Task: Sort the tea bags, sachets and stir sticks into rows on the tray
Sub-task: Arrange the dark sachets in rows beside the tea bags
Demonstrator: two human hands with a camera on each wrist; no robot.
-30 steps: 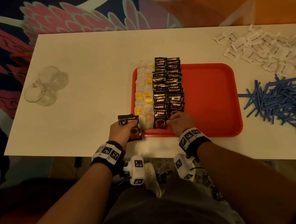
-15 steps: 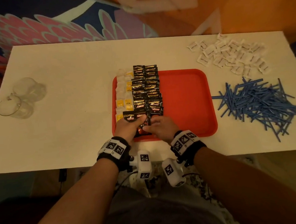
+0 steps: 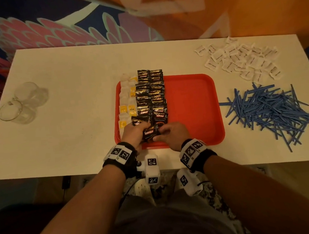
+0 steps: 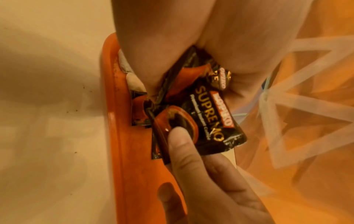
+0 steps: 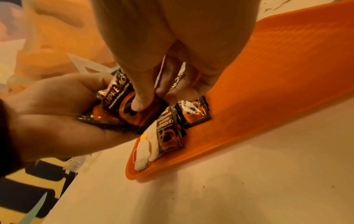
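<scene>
A red tray (image 3: 192,103) holds a column of tea bags (image 3: 127,100) at its left and two columns of black coffee sachets (image 3: 150,92) beside them. Over the tray's near left corner my left hand (image 3: 140,130) grips a small stack of black sachets (image 4: 206,115). My right hand (image 3: 161,134) meets it from the right and pinches the top sachet (image 3: 150,132), its thumb (image 5: 141,97) pressing on the printed cup. The rows' nearest sachets (image 5: 170,133) and tea bags (image 5: 145,153) lie just below the hands.
A heap of white sachets (image 3: 238,59) lies at the table's far right, and a pile of blue stir sticks (image 3: 268,113) right of the tray. Two glass cups (image 3: 20,105) lie at the left. The tray's right half (image 3: 196,112) is bare.
My left hand carried its sachets from the table left of the tray to above the tray's near edge. My right hand left the row and now pinches the stack's top sachet.
</scene>
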